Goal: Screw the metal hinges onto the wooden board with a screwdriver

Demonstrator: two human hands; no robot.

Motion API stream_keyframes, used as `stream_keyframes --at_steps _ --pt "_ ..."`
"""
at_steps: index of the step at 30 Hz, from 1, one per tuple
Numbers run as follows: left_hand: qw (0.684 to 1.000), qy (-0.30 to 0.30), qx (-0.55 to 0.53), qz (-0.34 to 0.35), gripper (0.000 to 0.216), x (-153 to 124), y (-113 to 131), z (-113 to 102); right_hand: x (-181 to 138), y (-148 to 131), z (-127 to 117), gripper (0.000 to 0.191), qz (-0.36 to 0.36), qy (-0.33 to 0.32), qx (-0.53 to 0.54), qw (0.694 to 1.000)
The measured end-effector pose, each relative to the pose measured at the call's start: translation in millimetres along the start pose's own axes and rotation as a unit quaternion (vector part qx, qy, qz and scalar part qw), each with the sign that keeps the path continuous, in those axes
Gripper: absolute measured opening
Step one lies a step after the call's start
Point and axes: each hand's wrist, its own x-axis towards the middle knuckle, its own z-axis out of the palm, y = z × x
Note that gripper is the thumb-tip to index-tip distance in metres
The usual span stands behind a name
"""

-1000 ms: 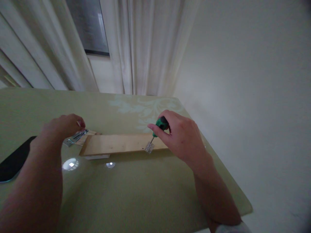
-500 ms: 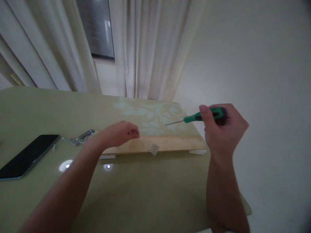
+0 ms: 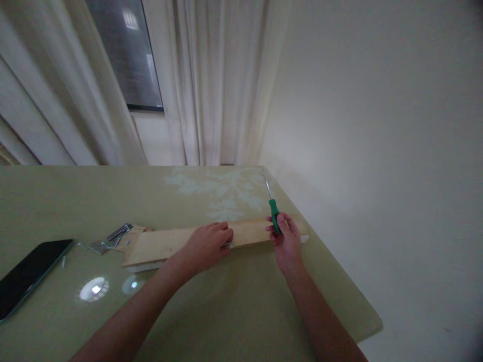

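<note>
A pale wooden board [image 3: 166, 241] lies across the green table [image 3: 226, 301]. My left hand [image 3: 207, 244] rests on the board's front edge with its fingers curled over the small metal hinge [image 3: 228, 245], which is mostly hidden. My right hand [image 3: 285, 239] is at the board's right end, closed around a green-handled screwdriver [image 3: 272, 203]. The screwdriver's shaft points up and away from me, off the board.
Several loose metal hinges [image 3: 113, 239] lie at the board's left end. A black phone [image 3: 26, 276] lies flat at the left. The table's right edge and far right corner are close to my right hand. Curtains and a window stand behind.
My right hand lifted the screwdriver off the hinge, swung it out to the right, then brought it down to the board's right end. My left hand moved from the loose hinges to the hinge on the board.
</note>
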Motion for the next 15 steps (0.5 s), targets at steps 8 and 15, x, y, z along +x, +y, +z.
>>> stream_keyframes --at_steps 8,15 --pt "0.998 0.003 0.065 0.020 0.017 -7.8 9.7 3.1 -9.3 6.7 4.7 0.046 0.112 -0.191 0.019 0.975" --pt "0.974 0.150 -0.065 -0.158 0.029 -64.2 -38.9 1.3 -10.4 17.2 6.1 0.046 0.049 -0.215 -0.032 0.975"
